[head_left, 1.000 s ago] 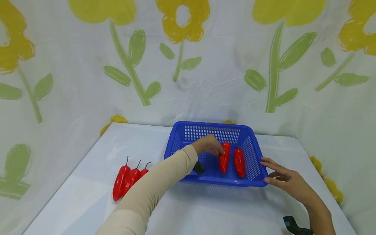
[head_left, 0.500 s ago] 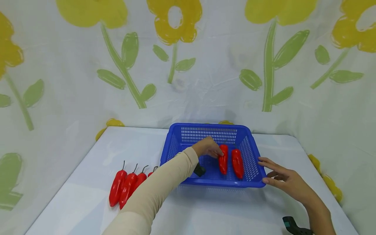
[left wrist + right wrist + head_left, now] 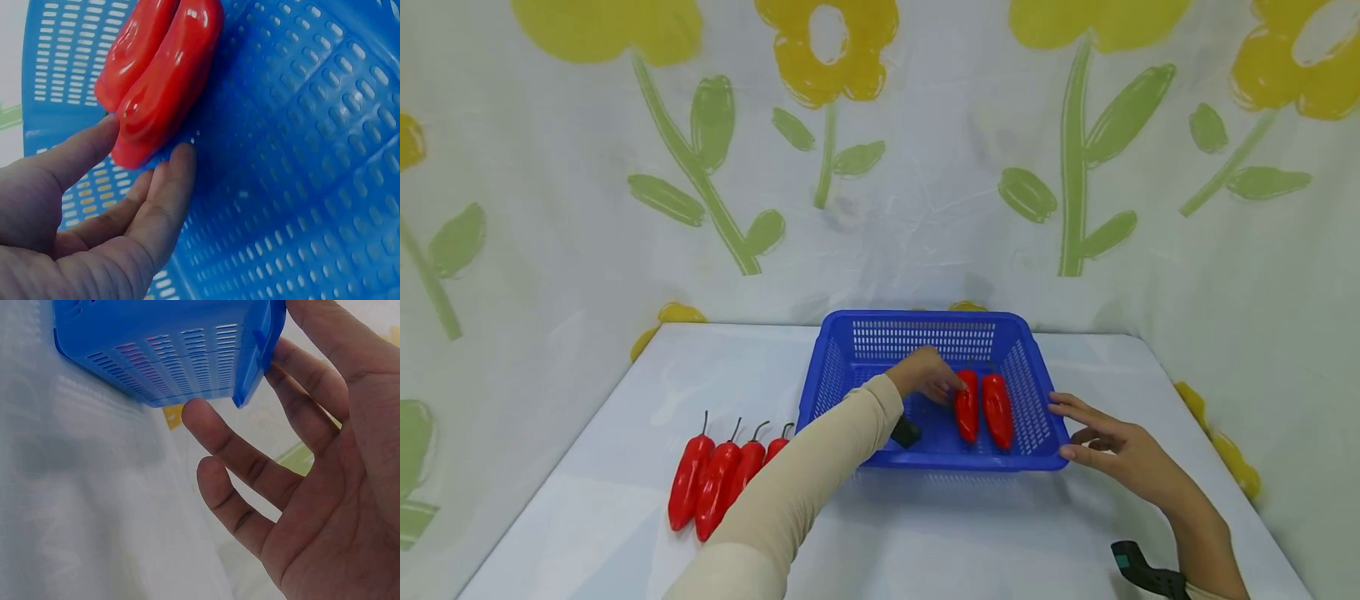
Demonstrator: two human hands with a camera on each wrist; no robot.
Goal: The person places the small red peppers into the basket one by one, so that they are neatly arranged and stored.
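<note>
A blue plastic basket (image 3: 925,460) stands toward the back of the white table, two red peppers (image 3: 997,411) lying side by side in its right half. Inside the basket is my left hand (image 3: 928,375), at the left pepper (image 3: 967,408). In the left wrist view my thumb touches that pepper's end (image 3: 140,119), while my other fingers are spread below, apart from it. My right hand (image 3: 1112,446) has its fingertips and thumb against the right rim of the basket. The right wrist view shows its fingers (image 3: 244,456) loosely bent and spread.
Several more red peppers (image 3: 715,487) with dark stems lie in a row on the table (image 3: 625,467), left of the basket and partly behind my left sleeve (image 3: 820,467). A flower-printed cloth (image 3: 925,242) hangs behind the table and along its sides.
The left pepper in the basket now lies closer to the right one. My left hand stays beside it, and my right hand stays at the rim. The view has shifted slightly.
</note>
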